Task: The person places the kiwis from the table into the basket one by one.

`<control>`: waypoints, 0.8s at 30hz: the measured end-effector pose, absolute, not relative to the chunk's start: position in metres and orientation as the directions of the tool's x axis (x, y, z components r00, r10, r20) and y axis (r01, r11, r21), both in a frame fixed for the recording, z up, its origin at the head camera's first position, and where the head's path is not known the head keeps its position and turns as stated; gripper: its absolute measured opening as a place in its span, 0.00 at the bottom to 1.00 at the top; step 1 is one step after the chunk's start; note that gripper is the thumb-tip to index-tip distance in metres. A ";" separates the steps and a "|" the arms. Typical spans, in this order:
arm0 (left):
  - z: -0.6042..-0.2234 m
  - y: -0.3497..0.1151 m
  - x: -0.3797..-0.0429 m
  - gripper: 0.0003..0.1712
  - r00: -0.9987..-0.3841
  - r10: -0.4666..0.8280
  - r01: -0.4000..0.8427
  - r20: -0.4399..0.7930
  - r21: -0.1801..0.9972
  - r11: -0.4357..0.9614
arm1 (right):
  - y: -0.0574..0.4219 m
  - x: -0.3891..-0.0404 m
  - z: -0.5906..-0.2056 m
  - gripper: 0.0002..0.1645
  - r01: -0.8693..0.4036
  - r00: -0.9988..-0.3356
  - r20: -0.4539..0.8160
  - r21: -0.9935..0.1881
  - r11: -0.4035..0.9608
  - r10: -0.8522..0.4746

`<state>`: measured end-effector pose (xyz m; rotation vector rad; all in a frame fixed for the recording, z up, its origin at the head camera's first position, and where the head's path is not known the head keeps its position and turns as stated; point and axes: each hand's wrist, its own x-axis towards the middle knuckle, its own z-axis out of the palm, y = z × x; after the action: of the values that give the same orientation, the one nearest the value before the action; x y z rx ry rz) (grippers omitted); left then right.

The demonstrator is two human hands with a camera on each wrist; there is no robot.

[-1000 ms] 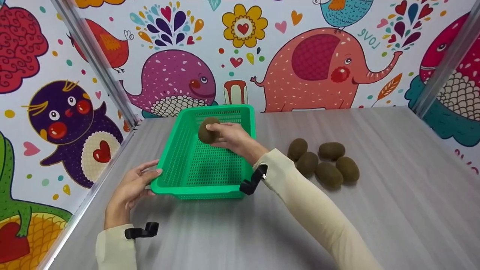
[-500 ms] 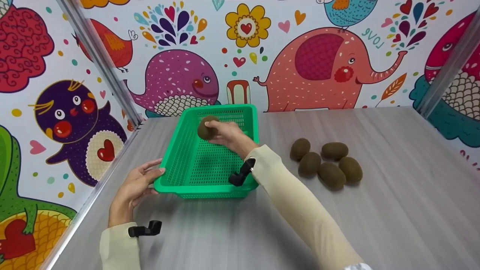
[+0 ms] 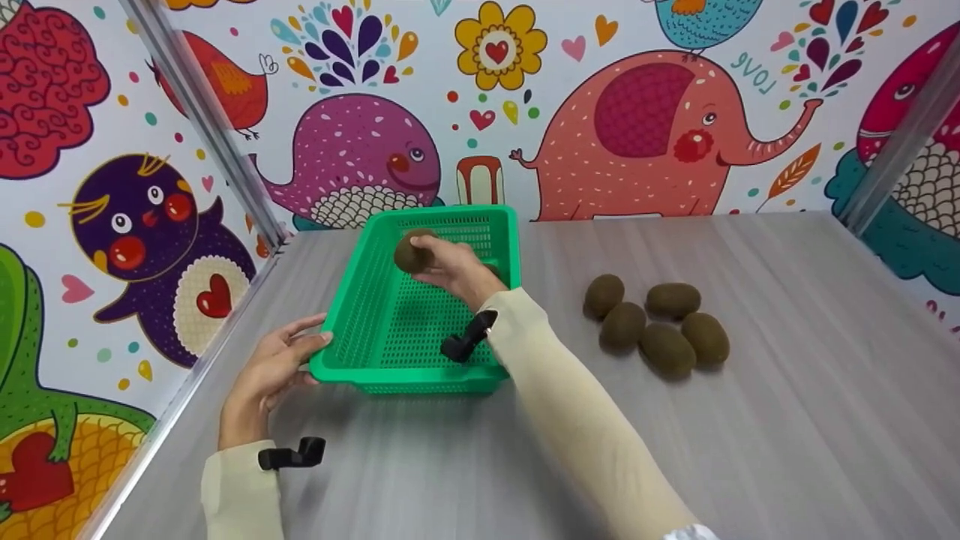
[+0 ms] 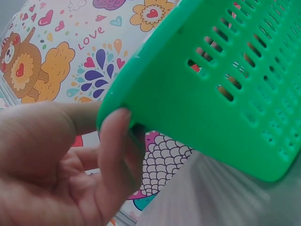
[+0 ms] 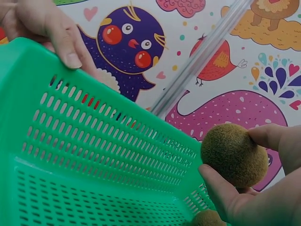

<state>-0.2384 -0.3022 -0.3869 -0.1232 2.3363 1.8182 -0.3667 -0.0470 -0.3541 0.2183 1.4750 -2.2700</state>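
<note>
My right hand (image 3: 457, 270) holds a brown fuzzy kiwi (image 3: 411, 252) over the far part of a green plastic basket (image 3: 420, 376). The right wrist view shows the thumb and fingers spread around this kiwi (image 5: 233, 154), above the basket floor. A second kiwi (image 5: 208, 218) lies inside the basket, mostly hidden by the hand and wrist in the head view. At the near left corner, my left hand (image 3: 274, 365) pinches the basket rim, thumb on top and fingers beneath. In the left wrist view the thumb presses against the rim (image 4: 110, 101).
Several kiwis (image 3: 666, 350) lie in a loose cluster on the grey wood-grain table (image 3: 795, 420), right of the basket. Cartoon-printed walls (image 3: 637, 135) rise behind and at the sides, with metal corner posts (image 3: 214, 127).
My right hand has shifted slightly left and back over the basket with the kiwi. Its forearm has swung left, partly uncovering the second kiwi. My left hand stays on the rim.
</note>
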 end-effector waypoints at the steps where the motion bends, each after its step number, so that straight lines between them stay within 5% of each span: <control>1: -0.387 -0.302 -0.239 0.36 -0.981 0.043 -0.174 -0.191 0.953 0.249 | -0.048 -0.367 -0.354 0.36 0.428 -0.899 -0.354 -0.835 -0.346 -0.257; 24: -0.386 -0.302 -0.238 0.36 -0.981 0.034 -0.178 -0.192 0.953 0.246 | -0.048 -0.370 -0.368 0.47 0.489 -0.864 -0.440 -0.848 -0.203 -0.244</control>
<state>-0.2376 -0.3019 -0.3863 -0.1366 2.3371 1.8248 -0.3700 -0.0477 -0.3679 0.2878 1.6012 -2.1042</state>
